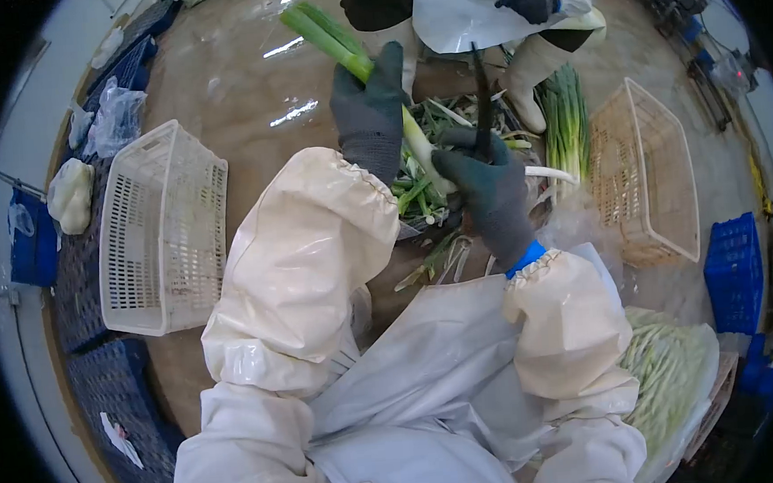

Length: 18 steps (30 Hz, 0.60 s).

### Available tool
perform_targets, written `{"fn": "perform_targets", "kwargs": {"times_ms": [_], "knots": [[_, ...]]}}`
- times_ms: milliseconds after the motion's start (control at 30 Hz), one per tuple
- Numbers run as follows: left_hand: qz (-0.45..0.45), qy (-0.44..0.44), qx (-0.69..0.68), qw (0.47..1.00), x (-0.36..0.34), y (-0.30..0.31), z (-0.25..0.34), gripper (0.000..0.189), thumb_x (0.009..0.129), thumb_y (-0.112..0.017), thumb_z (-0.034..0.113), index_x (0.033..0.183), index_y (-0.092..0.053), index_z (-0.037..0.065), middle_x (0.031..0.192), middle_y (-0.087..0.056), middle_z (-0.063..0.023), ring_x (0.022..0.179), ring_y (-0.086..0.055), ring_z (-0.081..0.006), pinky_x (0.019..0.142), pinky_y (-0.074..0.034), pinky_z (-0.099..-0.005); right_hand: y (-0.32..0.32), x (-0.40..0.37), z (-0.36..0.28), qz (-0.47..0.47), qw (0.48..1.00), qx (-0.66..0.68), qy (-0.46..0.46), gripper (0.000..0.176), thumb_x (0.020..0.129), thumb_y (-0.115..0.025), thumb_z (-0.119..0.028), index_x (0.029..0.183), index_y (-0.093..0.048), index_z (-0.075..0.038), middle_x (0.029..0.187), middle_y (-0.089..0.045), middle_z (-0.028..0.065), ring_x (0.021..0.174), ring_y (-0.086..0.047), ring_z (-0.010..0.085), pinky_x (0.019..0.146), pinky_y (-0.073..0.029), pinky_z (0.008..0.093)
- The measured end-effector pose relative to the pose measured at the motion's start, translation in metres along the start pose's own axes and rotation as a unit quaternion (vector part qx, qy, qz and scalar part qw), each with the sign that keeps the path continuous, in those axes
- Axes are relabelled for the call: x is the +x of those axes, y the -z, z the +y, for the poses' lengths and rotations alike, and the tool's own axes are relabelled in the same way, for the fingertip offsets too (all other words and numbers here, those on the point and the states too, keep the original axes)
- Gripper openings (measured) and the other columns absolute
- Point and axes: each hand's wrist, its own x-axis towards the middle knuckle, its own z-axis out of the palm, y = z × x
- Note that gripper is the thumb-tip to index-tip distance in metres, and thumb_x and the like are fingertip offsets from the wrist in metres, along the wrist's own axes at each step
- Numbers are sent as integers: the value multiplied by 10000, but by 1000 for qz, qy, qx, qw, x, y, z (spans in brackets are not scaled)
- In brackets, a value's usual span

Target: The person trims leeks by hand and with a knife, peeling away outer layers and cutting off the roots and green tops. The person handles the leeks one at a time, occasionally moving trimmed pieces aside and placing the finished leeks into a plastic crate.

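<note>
My left hand, in a dark grey-green glove, is wrapped round a large green onion. Its green top points up and left, and the white stem slants down toward my right hand. My gloved right hand is closed round a knife whose dark blade stands upright above the fist. The right thumb lies against the white lower end of the onion. Beneath both hands is a heap of green onion trimmings. A thin white stalk shows just right of my right hand.
White plastic crates stand left and right. A bundle of green onions lies beyond my right hand. Opposite is another person in a white apron, a dark-gloved hand visible. Bagged pale stalks sit at lower right.
</note>
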Motion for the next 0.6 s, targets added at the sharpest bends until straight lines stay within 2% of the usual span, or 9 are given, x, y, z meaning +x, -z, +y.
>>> {"fn": "perform_targets", "kwargs": {"times_ms": [100, 200, 233, 267, 333, 367, 433, 467, 600], "knots": [[-184, 88, 69, 977, -3, -2, 1, 297, 837, -698, 245, 991, -597, 11, 768, -608, -60, 601, -595, -150, 527, -486, -269, 8, 8, -4, 28, 996, 72, 45, 330, 751, -754, -152, 1024, -652, 3, 830, -656, 67, 667, -592, 92, 568, -474, 229], [-317, 197, 47, 927, -18, -6, -13, 302, 860, -669, 233, 1042, -604, 2, 788, -629, -71, 641, -624, -164, 543, -508, -268, 16, 11, -14, 15, 993, 106, 53, 312, 755, -731, -132, 1028, -658, 0, 837, -655, 62, 668, -593, 95, 575, -477, 222], [-328, 191, 46, 924, -17, -6, -14, 295, 875, -652, 246, 1041, -605, 7, 805, -639, -75, 654, -623, -161, 546, -504, -266, 17, 12, -14, 8, 992, 105, 65, 302, 758, -725, -124, 1028, -661, -2, 833, -653, 56, 662, -590, 93, 571, -473, 219], [-307, 176, 65, 933, -13, -5, -15, 290, 878, -647, 248, 1036, -607, 8, 802, -639, -74, 653, -623, -162, 543, -503, -267, 17, 12, -15, 2, 992, 104, 76, 293, 762, -718, -115, 1028, -664, -4, 829, -651, 51, 657, -586, 92, 567, -470, 215], [-263, 147, 105, 948, -4, -4, -8, 282, 884, -638, 252, 1028, -613, 11, 795, -637, -73, 650, -623, -165, 538, -500, -268, 19, 4, -21, 0, 995, 103, 11, 274, 777, -712, -106, 1028, -664, -5, 824, -646, 41, 650, -579, 86, 558, -460, 210], [-231, 99, 104, 962, -1, -2, -5, 263, 885, -637, 251, 985, -613, 9, 772, -631, -78, 635, -619, -167, 525, -493, -274, 20, -1, -26, -2, 994, 103, -22, 265, 785, -709, -101, 1028, -664, -6, 821, -644, 36, 646, -575, 83, 554, -456, 207], [-167, 39, 7, 985, 37, 19, -16, 249, 891, -629, 251, 939, -604, 8, 751, -620, -78, 597, -603, -160, 514, -487, -279, 24, -8, -34, -2, 1000, 22, 7, 260, 798, -703, -106, 1033, -658, -3, 811, -640, 33, 639, -568, 77, 544, -447, 207], [-117, 6, 56, 992, 55, 33, -6, 254, 839, -700, 209, 892, -601, -19, 723, -620, -92, 542, -591, -163, 456, -479, -301, 28, -8, -37, 0, 1000, 6, 18, 259, 803, -701, -112, 1033, -656, -1, 808, -639, 32, 637, -564, 75, 542, -444, 207], [-75, -26, 12, 997, 61, 49, 23, 216, 847, -690, 199, 889, -610, 3, 720, -617, -83, 570, -594, -145, 485, -476, -280, 35, -6, -43, 10, 999, 26, 19, 258, 816, -701, -144, 1025, -655, 2, 799, -636, 28, 630, -547, 64, 535, -433, 209]]}}
